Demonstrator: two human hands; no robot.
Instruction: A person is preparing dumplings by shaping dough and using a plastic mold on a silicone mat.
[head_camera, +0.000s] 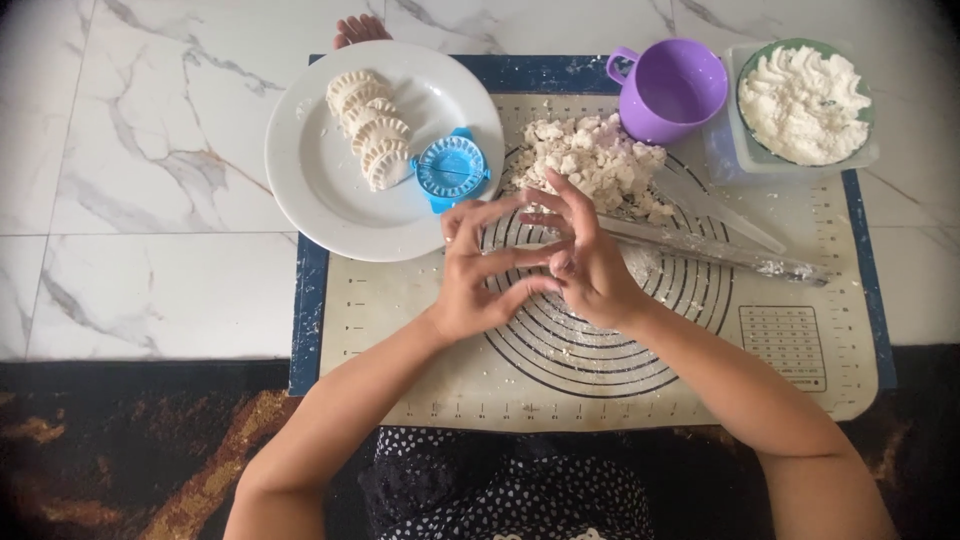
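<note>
Presently both hands meet over the ringed baking mat (400, 300): left hand (478, 275) and right hand (590, 262) have fingers loosely spread and interlaced, seemingly rubbing dough off; whether they hold a piece I cannot tell. Judgement: work over the mat so crumbs fall near the dough pile (595, 160).

Count: one white plate (320, 200), about five crimped dumplings (372, 130), one blue press (452, 170), one purple cup (672, 90), one flour bowl (805, 100), one rolling pin (720, 255).

Whatever sits between the left hand (480, 275) and right hand (585, 255) is hidden by their interlaced fingers. The white round plate (310, 190) covers most of a foot at the top edge. The clear flour-dusted rolling pin (720, 255) disappears behind the right hand.
</note>
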